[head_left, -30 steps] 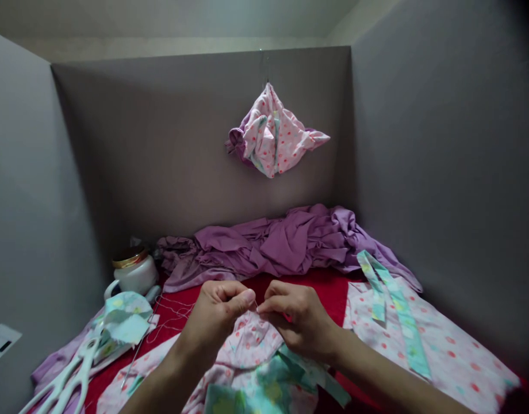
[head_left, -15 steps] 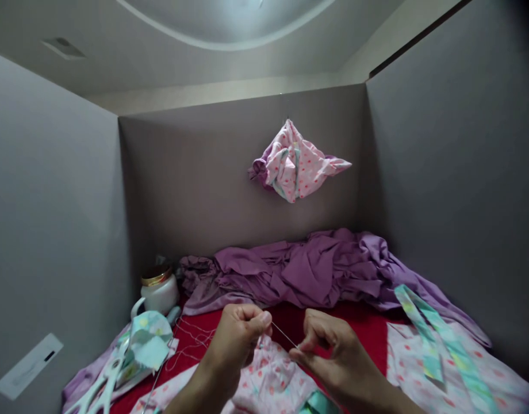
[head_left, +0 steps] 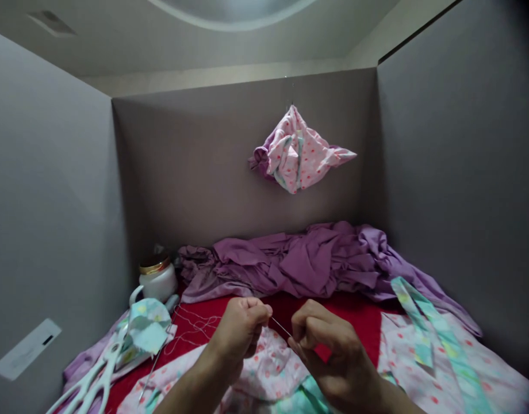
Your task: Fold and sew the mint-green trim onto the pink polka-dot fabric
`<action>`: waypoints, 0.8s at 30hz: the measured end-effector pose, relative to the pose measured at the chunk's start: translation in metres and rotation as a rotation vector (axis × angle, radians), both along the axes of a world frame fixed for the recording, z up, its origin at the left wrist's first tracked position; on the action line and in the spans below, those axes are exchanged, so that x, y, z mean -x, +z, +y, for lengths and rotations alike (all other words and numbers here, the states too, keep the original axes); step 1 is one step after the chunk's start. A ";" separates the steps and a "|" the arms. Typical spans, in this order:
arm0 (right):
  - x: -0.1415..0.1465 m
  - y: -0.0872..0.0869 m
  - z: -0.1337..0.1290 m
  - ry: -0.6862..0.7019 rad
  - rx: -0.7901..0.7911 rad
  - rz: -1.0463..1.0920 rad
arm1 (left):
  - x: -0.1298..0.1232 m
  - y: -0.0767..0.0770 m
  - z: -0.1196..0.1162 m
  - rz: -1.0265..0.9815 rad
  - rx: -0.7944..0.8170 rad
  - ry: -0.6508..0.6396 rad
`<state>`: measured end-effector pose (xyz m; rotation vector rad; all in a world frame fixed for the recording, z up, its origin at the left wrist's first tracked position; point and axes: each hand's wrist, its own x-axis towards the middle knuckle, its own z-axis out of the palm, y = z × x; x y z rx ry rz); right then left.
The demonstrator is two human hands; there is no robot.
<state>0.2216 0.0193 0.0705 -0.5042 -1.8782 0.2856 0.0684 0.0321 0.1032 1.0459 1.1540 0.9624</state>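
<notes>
My left hand [head_left: 241, 333] and my right hand [head_left: 329, 351] are raised close together over a pink dotted fabric piece [head_left: 273, 368] with teal trim. Both pinch a thin thread or needle [head_left: 280, 326] that stretches straight between their fingertips, a few centimetres apart. The left hand's fingers also bunch the edge of the pink fabric. White thread [head_left: 191, 325] lies in loose loops on the red cloth [head_left: 299, 307] to the left of my hands.
White scissors [head_left: 87, 382] and a folded teal print scrap [head_left: 148, 330] lie at the left, beside a white gold-lidded jar [head_left: 156, 279]. Crumpled purple fabric [head_left: 299, 261] lines the back. A teal strip [head_left: 428, 330] crosses pink fabric at right. A pink bundle [head_left: 299, 149] hangs on the grey partition.
My hands, touching a second ago, have drawn slightly apart with the thread taut between them. The view tilted upward, then settled a little lower.
</notes>
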 end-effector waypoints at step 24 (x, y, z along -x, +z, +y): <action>-0.057 0.013 0.078 -0.180 0.649 0.433 | 0.084 0.024 0.043 -0.122 -0.189 0.344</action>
